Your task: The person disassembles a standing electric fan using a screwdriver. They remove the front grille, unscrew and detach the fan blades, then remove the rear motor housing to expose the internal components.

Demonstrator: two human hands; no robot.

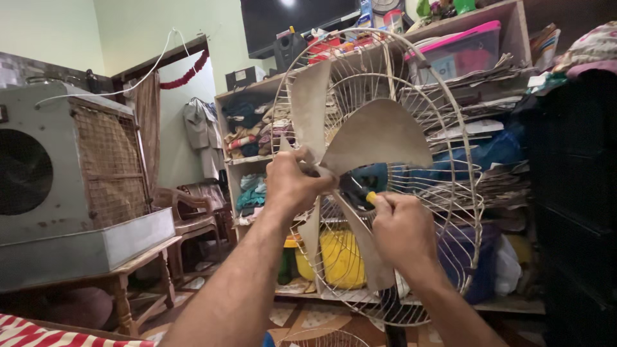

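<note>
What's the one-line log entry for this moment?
left hand: grips fan blade near hub | right hand: holds yellow-tipped tool at hub | rear wire guard: attached

Fan between the hands, shelves behind

The dusty three-bladed pedestal fan stood before the cluttered wooden shelves; the grey metal air cooler sat left, on a wooden table.

Dusty beige fan blades inside a pale cream wire guard. Teal hub. Yellow-handled screwdriver. Left, a grey metal cooler. Near left, red-and-white striped cloth. Far wall pale green.
</note>
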